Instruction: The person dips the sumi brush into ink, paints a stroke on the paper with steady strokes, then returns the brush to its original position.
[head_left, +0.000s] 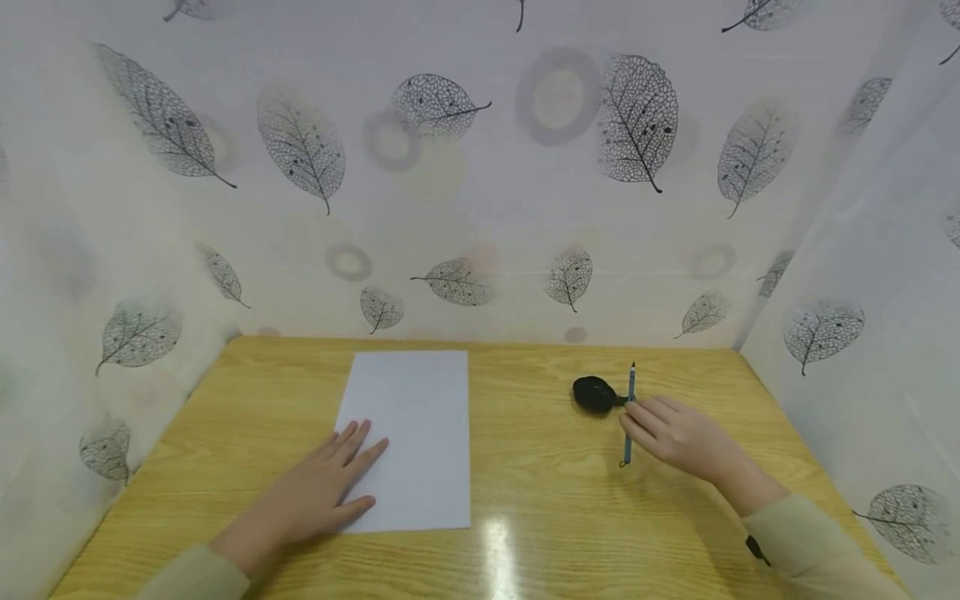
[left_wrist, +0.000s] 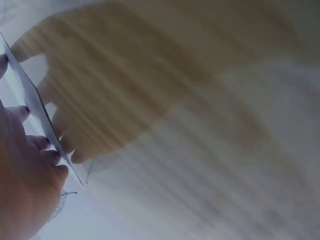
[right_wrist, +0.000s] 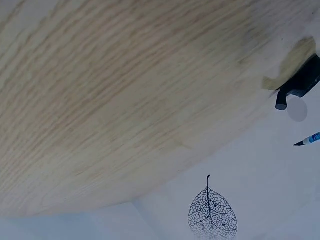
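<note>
A white sheet of paper [head_left: 423, 442] lies on the wooden table, left of the middle. My left hand [head_left: 318, 492] rests on its left edge with the fingers spread; the left wrist view shows the same hand [left_wrist: 27, 175] along the paper's edge. Further right, my right hand [head_left: 686, 442] pinches a slim blue calligraphy brush [head_left: 628, 442], its dark tip pointing away and a small loop at its near end. Just left of the brush is a black rounded dish [head_left: 594, 394] with a short handle. The right wrist view shows the brush tip [right_wrist: 306, 140], but not my hand.
The wood-grain table [head_left: 525, 467] is bounded at the back and both sides by pale sheeting [head_left: 480, 208] printed with leaves. A bright light reflection lies near the table's front edge.
</note>
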